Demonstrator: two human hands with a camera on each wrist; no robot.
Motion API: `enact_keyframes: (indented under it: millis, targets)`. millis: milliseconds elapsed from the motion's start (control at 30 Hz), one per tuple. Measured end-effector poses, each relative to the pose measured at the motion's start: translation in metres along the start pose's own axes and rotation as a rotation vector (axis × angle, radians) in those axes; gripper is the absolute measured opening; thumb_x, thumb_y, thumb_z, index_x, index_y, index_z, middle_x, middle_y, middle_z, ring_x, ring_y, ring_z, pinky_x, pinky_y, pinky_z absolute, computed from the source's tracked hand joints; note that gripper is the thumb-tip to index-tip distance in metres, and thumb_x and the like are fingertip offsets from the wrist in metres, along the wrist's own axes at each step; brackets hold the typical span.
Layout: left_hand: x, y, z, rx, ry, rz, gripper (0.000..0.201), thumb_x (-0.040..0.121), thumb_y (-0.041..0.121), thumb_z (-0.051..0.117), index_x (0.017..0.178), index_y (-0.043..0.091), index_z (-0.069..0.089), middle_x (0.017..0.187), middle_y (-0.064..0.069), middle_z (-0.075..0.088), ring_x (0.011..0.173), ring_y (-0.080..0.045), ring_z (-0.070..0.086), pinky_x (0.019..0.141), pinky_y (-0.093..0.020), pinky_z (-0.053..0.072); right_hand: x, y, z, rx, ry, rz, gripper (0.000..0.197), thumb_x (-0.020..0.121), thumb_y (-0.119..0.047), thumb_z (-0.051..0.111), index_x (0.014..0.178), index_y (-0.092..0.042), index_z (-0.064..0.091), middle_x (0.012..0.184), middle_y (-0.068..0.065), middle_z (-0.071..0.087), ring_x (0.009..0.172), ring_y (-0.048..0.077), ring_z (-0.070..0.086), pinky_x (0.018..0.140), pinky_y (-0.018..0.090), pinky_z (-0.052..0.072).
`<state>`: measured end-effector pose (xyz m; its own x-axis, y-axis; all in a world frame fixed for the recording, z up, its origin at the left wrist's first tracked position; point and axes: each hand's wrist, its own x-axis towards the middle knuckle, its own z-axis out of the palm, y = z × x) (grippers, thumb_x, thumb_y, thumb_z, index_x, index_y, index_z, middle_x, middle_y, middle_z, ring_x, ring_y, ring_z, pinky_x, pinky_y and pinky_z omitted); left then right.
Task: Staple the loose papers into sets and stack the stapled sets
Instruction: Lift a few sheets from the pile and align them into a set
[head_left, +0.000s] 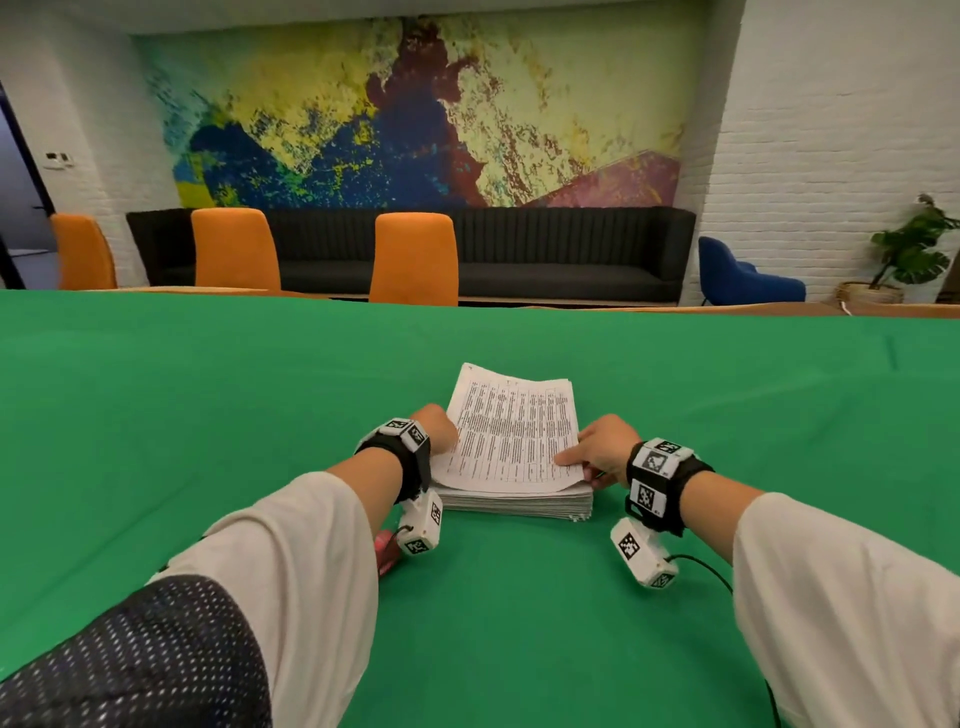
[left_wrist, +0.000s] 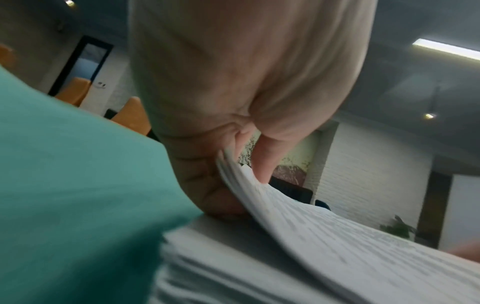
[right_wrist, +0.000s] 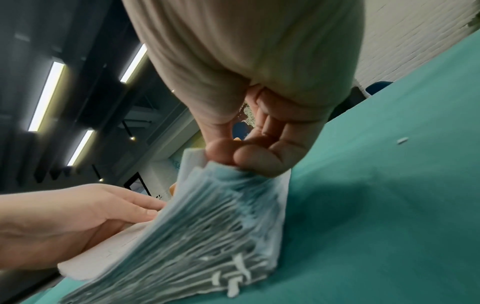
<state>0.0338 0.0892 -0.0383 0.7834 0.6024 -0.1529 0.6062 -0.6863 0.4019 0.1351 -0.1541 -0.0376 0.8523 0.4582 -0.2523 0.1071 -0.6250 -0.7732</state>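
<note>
Head view first: a thick paper stack (head_left: 514, 501) sits on the green tablecloth (head_left: 208, 415) at centre, both hands at work on it. At nine o'clock of the stack the left hand (head_left: 439, 428) pinches the raised edge of the top sheets (head_left: 511, 431), thumb over, fingers under, clear in the left wrist view. At three o'clock the right hand (head_left: 605, 449) has its thumb flat on the top page, fingers curled under the lifted corner, pinching it. Something red (head_left: 384, 553) peeks out at seven o'clock under the left wrist, possibly the stapler, I can't tell. Progress? Early: one set being peeled off, no separate stapled pile visible, nearly everything left.
</note>
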Motion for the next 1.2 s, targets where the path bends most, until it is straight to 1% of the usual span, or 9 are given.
enact_keyframes:
  millis: [133,200,267,367,500,567,833,967,1200]
  targets:
    - [-0.025,0.004,-0.015,0.017,-0.088,0.034,0.025,0.102,0.028,0.064,0.112,0.005,0.062,0.122,-0.014,0.066,0.096,-0.029,0.064,0.069,-0.032,0.055,-0.008,0.003,-0.004,-0.082,0.025,-0.032,0.036,0.082,-0.029,0.087,0.090,-0.006,0.061,0.073,0.006,0.069,0.061,0.019,0.064,0.068,0.038,0.062]
    - [-0.041,0.005,-0.023,0.022,-0.161,0.078,0.067,0.098,0.041,0.071,0.151,0.008,0.045,0.149,-0.010,0.053,0.116,-0.030,0.063,0.074,-0.032,0.055,-0.015,0.004,-0.005,-0.177,0.063,-0.086,0.057,0.085,-0.043,0.083,0.124,-0.008,0.060,0.106,0.006,0.068,0.081,0.021,0.066,0.068,0.037,0.061]
    - [-0.055,0.003,-0.027,0.021,-0.251,0.108,0.091,0.089,0.043,0.081,0.162,0.020,0.033,0.162,-0.004,0.041,0.128,-0.031,0.060,0.088,-0.035,0.056,-0.022,0.006,-0.007,-0.229,0.075,-0.188,0.079,0.082,-0.054,0.081,0.147,-0.021,0.050,0.123,0.004,0.061,0.088,0.022,0.067,0.065,0.038,0.061]
    - [-0.067,-0.001,-0.024,0.086,-0.353,0.126,0.094,0.078,0.029,0.092,0.157,0.028,0.042,0.163,-0.005,0.039,0.127,-0.034,0.059,0.096,-0.045,0.060,-0.034,0.010,-0.009,-0.303,-0.056,-0.301,0.069,0.075,-0.056,0.086,0.135,-0.029,0.064,0.140,0.004,0.060,0.088,0.014,0.065,0.073,0.036,0.061]
    - [-0.078,0.001,-0.018,0.213,-0.258,0.165,0.082,0.078,0.016,0.092,0.150,0.022,0.053,0.146,-0.010,0.056,0.116,-0.035,0.066,0.091,-0.047,0.062,-0.043,0.020,-0.007,-0.377,-0.100,-0.312,0.055,0.070,-0.041,0.094,0.120,-0.029,0.073,0.149,0.002,0.057,0.130,0.023,0.057,0.114,0.041,0.044]
    - [-0.083,0.002,-0.017,0.248,-0.215,0.171,0.077,0.080,0.014,0.090,0.148,0.021,0.055,0.142,-0.009,0.059,0.117,-0.034,0.066,0.094,-0.044,0.061,-0.046,0.023,-0.004,-0.344,-0.072,-0.312,0.047,0.071,-0.035,0.094,0.114,-0.026,0.076,0.146,0.003,0.061,0.133,0.023,0.055,0.117,0.041,0.040]
    - [-0.088,0.005,-0.015,0.239,-0.187,0.160,0.073,0.081,0.013,0.089,0.146,0.019,0.058,0.141,-0.010,0.061,0.119,-0.032,0.064,0.100,-0.041,0.058,-0.045,0.025,-0.001,-0.269,-0.022,-0.280,0.036,0.071,-0.036,0.095,0.099,-0.019,0.078,0.127,0.003,0.069,0.106,0.016,0.061,0.096,0.032,0.050]
    - [-0.085,0.004,-0.015,0.221,-0.182,0.151,0.070,0.078,0.012,0.091,0.142,0.019,0.063,0.138,-0.009,0.063,0.107,-0.031,0.069,0.093,-0.042,0.061,-0.043,0.027,-0.001,-0.198,-0.023,-0.274,0.034,0.068,-0.041,0.095,0.090,-0.020,0.080,0.095,-0.008,0.074,0.074,0.006,0.061,0.060,0.021,0.047]
    - [-0.085,0.004,-0.013,0.266,-0.174,0.161,0.072,0.079,0.015,0.091,0.144,0.020,0.060,0.137,-0.009,0.063,0.101,-0.029,0.067,0.094,-0.040,0.061,-0.042,0.027,0.000,-0.216,-0.022,-0.264,0.037,0.070,-0.034,0.096,0.098,-0.016,0.080,0.100,-0.007,0.068,0.092,0.008,0.060,0.067,0.020,0.044]
